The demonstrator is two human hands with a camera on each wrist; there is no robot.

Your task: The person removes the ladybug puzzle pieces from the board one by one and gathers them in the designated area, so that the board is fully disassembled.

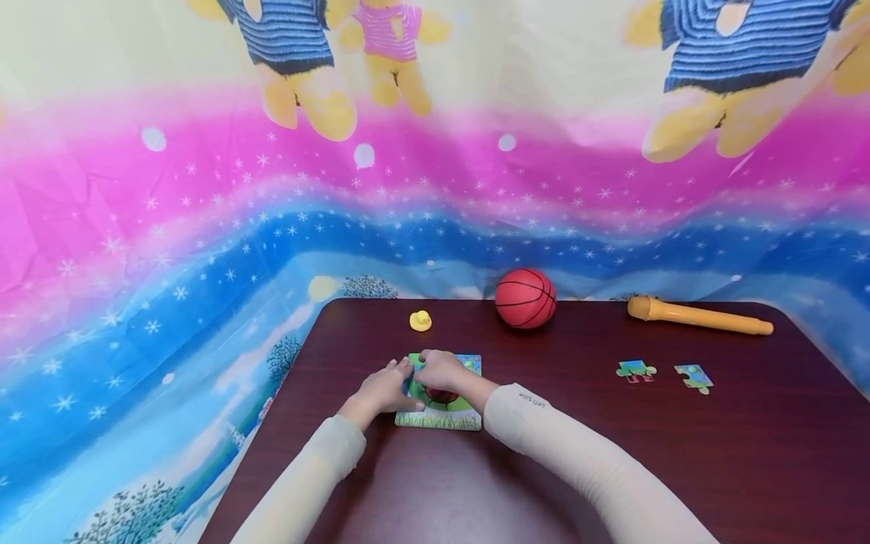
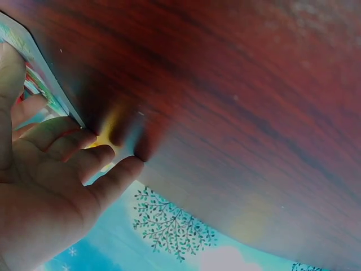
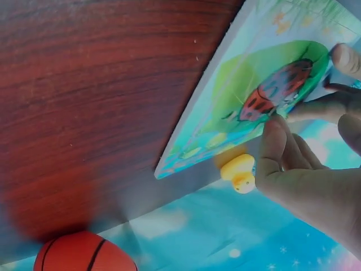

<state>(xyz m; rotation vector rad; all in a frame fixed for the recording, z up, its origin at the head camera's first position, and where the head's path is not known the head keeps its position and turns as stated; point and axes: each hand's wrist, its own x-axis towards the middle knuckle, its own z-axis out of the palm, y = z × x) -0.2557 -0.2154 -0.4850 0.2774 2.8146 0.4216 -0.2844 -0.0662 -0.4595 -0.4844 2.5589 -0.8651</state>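
Observation:
A picture puzzle board (image 1: 445,412) with a ladybird on a green leaf (image 3: 271,93) lies on the dark wooden table (image 1: 544,453), and both hands are on it. My left hand (image 1: 381,391) lies at its left edge (image 2: 42,73), fingers (image 2: 107,169) straight and flat on the tabletop. At the board's far left corner, my right hand (image 1: 440,369) has its thumb (image 3: 273,141) and forefinger tips together on a puzzle piece; the piece is mostly hidden under them.
Two loose puzzle pieces (image 1: 635,370) (image 1: 693,378) lie to the right. At the table's back stand a small yellow duck (image 1: 421,320), a red basketball (image 1: 526,298) and a yellow toy bat (image 1: 700,317). A colourful printed cloth (image 1: 204,227) hangs behind.

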